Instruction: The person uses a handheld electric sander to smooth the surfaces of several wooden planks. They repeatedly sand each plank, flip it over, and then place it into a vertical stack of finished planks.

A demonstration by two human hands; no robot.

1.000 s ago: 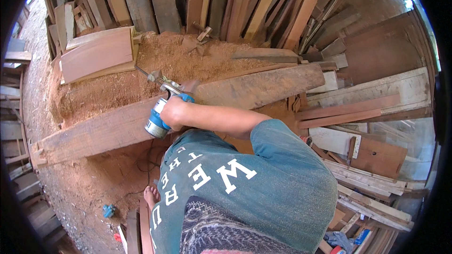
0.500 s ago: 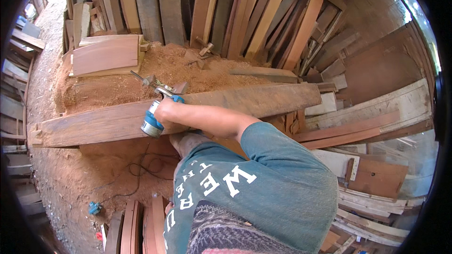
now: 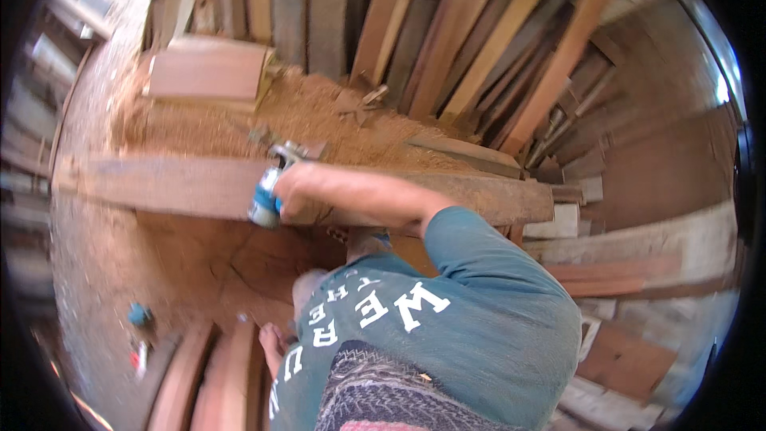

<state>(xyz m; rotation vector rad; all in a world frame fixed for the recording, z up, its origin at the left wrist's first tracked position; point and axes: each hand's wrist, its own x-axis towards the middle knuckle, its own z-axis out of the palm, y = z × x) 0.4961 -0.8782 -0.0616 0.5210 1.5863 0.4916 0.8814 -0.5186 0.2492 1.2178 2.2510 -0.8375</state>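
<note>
Over the last half second the view had swung round: the long wooden plank (image 3: 175,183), which had sloped up to the right, lay almost level, dipping slightly rightward. The right hand (image 3: 294,190) stayed about midway along this plank, closed around a blue-and-silver handheld power tool (image 3: 266,198), which was over the plank. The left hand could not be made out, so its grip could not be told. Beyond the plank spread reddish sawdust (image 3: 183,124), with stacked flat boards (image 3: 206,73) at its left and upright planks (image 3: 327,16) farther back. On the plank's near side lay more boards (image 3: 179,383).
</note>
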